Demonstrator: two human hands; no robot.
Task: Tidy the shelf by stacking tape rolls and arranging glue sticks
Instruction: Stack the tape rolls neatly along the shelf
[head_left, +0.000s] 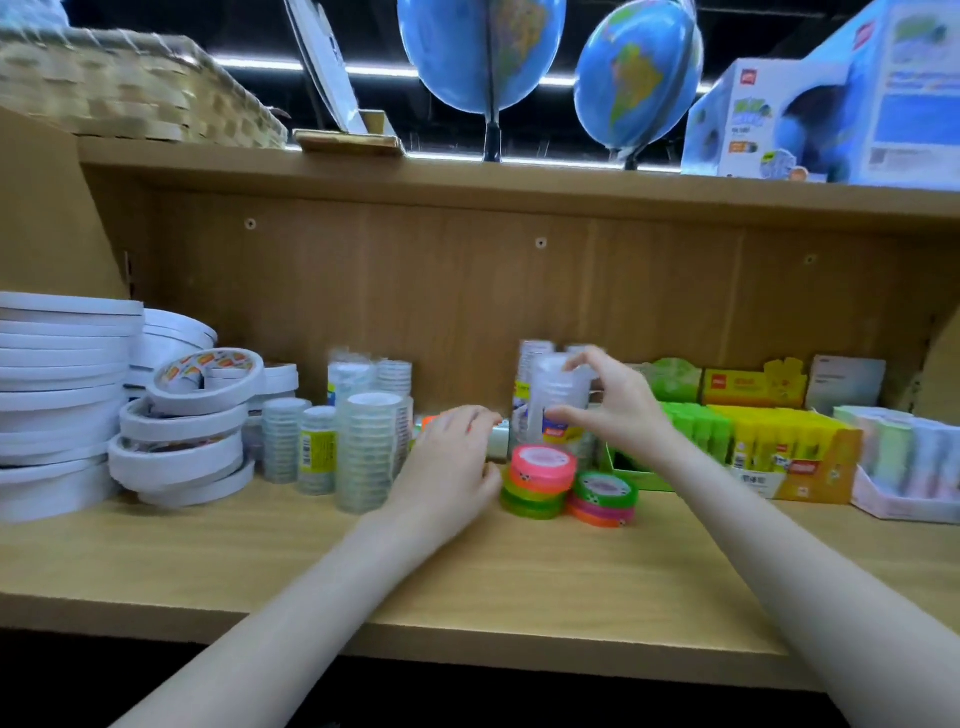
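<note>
White tape rolls stand in a tall stack at the far left of your shelf, and just right of them a looser pile of white rolls leans, its top roll tilted with a printed core showing. Moving right, you have several upright sleeves of clear tape side by side, the nearest one the widest. Your left hand lies next to that sleeve, palm down, fingers loosely curled over something lying on the shelf behind it; only an orange and a pale end show, so you cannot tell whether the hand grips it or merely rests there. Right of that hand sit two short stacks of coloured tape: the nearer-left one pink over orange and green, the other green over pink and orange, the two touching. Above them your right hand pinches a clear sleeve of tape between thumb at its lower side and fingers at its top, holding it upright close to other clear sleeves at the back. Further right, green glue sticks and yellow glue sticks stand packed in open display boxes, with green and yellow cartons behind them. At the far right a pale box holds pastel sticks. On the upper shelf you have a basket, two globes and boxed globes.
</note>
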